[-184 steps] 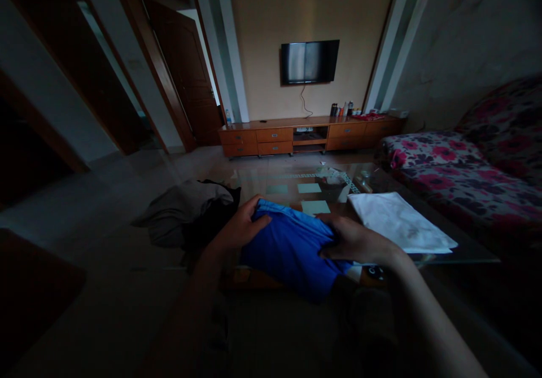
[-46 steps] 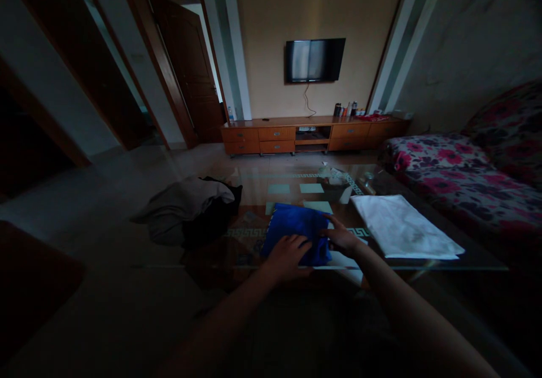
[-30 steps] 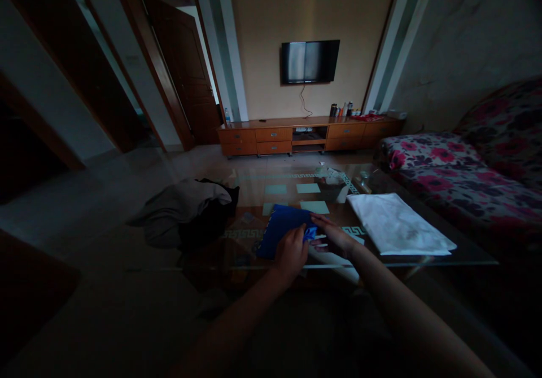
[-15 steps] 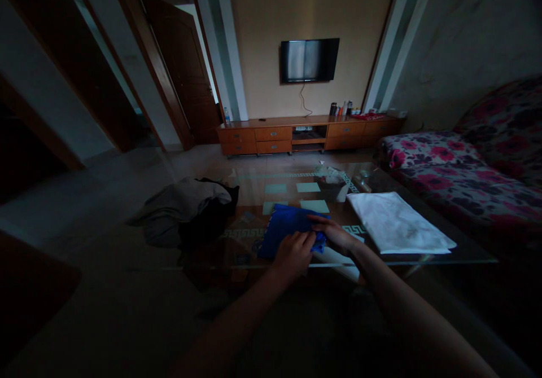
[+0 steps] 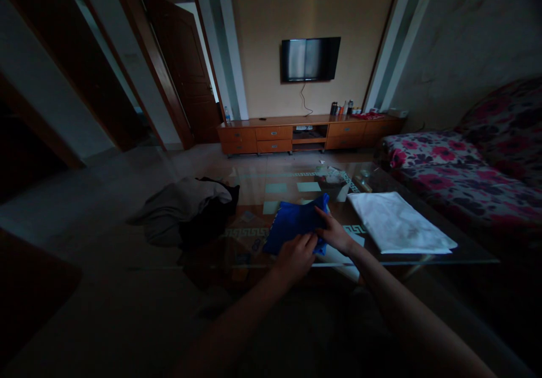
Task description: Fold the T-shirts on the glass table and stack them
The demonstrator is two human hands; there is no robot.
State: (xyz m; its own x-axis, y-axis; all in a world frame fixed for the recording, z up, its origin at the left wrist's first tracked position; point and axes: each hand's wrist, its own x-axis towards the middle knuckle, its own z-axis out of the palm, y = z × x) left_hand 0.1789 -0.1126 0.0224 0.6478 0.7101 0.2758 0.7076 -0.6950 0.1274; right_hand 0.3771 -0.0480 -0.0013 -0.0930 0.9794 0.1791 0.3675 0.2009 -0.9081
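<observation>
A folded blue cloth [image 5: 292, 220], perhaps a garment, is on the glass table [image 5: 249, 177] in front of me. My left hand [image 5: 298, 254] grips its near right edge with bent fingers. At the cloth's right side, my right hand [image 5: 334, 234] pinches the edge, and the far right corner rises above the tabletop. The fingertips of both hands nearly meet, and part of the edge is hidden behind them. To the right lies a folded white cloth [image 5: 398, 223]. On the left, a heap of grey and black clothes [image 5: 182, 203] covers the table's end.
Toward the back of the table are a crumpled plastic bag [image 5: 332, 174] and a small glass item [image 5: 364, 181]. Beyond stands a low wooden cabinet [image 5: 273, 133] under a wall television [image 5: 310, 59]. A flowered sofa [image 5: 449, 175] borders the right side.
The blue cloth's far right corner has been lifted, and its left edge has shifted slightly right. My right hand's fingers have moved from lying over the cloth to gripping its right side.
</observation>
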